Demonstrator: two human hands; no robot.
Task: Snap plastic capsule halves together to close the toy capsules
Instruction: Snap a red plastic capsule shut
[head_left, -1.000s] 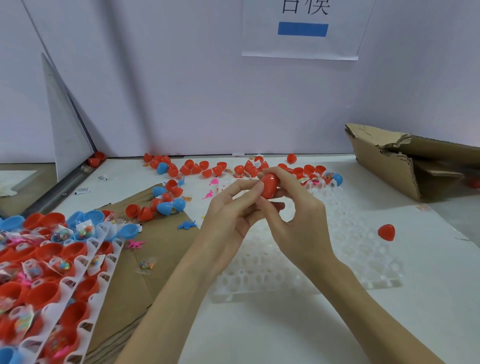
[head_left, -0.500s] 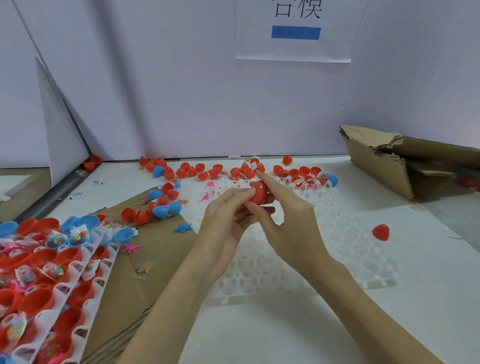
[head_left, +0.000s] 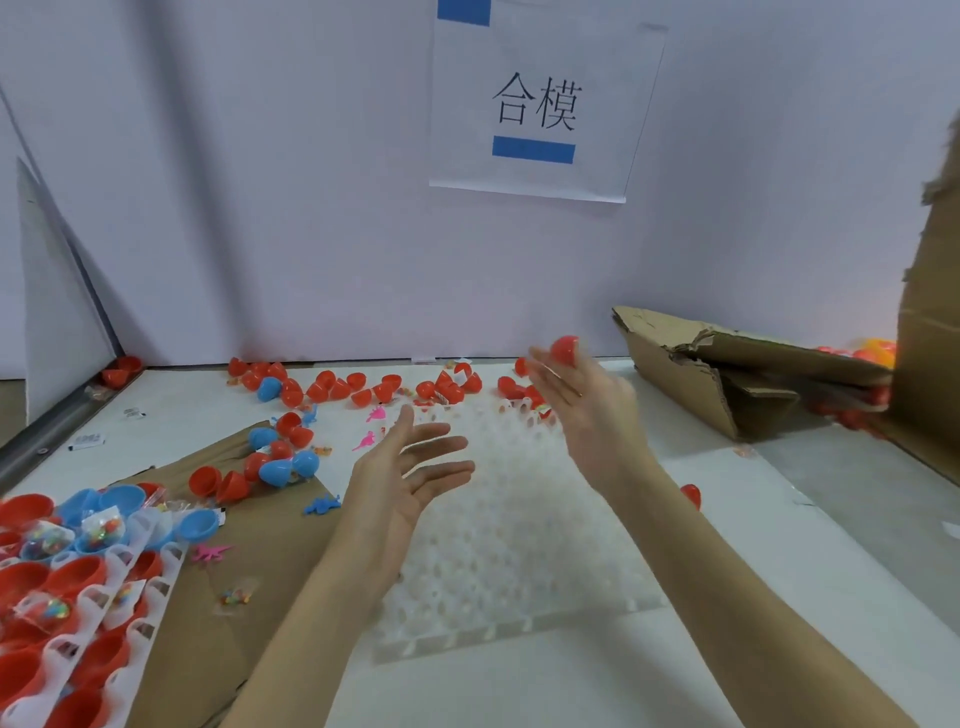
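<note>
Capsule: a closed red egg-shaped plastic toy capsule (head_left: 564, 350) sits at the fingertips of the right hand (head_left: 592, 410), raised above the far right part of the bench, towards the torn brown cardboard box (head_left: 727, 364).
Right hand grip: blurred; the fingers look nearly straight and the capsule rests on or just beyond their tips, so I cannot tell whether it is pinched or already let go.
Left hand: the left hand (head_left: 410, 473) is spread, palm turned inward, holding nothing, above the near-left part of the white moulded plastic tray (head_left: 519, 545).
Handling: judged light, hard-shelled and smooth, so likely slippery; the halves should be stiff enough to click and not crush. Best held by the two rounded ends, pressing along the long axis, keeping fingers off the seam.
Loose halves: red and blue plastic half-shells (head_left: 363, 387) lie scattered along the far edge of the bench, more on the flat brown cardboard sheet (head_left: 260, 545) at the left.
Filled halves: open halves with small bagged toys stand in white holder strips (head_left: 104, 597) at the near-left corner.
Hard to make out: the capsule's seam, motion-blurred. A second red capsule (head_left: 691, 493) is partly behind the right forearm. Orange and red shapes behind the box at the right edge are cut off and unclear.
</note>
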